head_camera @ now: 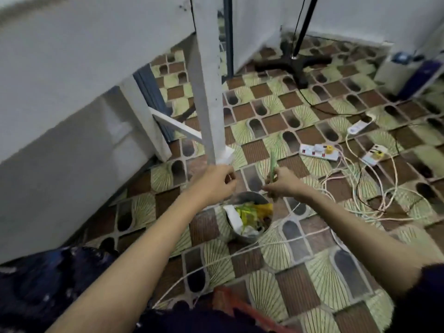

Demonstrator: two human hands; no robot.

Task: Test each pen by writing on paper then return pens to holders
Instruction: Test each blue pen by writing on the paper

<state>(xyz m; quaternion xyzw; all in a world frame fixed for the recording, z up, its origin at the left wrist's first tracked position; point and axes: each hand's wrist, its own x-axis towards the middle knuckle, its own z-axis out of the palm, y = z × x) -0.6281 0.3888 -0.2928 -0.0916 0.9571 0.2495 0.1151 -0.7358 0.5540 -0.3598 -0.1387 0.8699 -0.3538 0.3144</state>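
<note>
Green pen (273, 164) stands upright in the right hand (283, 182), fingers pinched around its lower end, above a round bin (242, 234) of wrappers on the patterned floor (300, 284). Left hand (213, 182) is curled beside the table leg (206, 92); whether it holds anything cannot be told. No writing is legible. White cables (360, 195) crowd the right.

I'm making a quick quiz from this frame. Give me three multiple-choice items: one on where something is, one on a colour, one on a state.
1. Where is the waste bin?
A. on the floor under the hands
B. on the table
C. beside the fan stand

2. What colour is the pen in the right hand?
A. red
B. green
C. black

3. What is in the waste bin?
A. nothing
B. only water
C. paper and wrappers

Answers: 1 A, it sits on the patterned floor just below both hands. 2 B, the thin stick the fingers pinch is green. 3 C, white and yellow scraps fill it.
</note>
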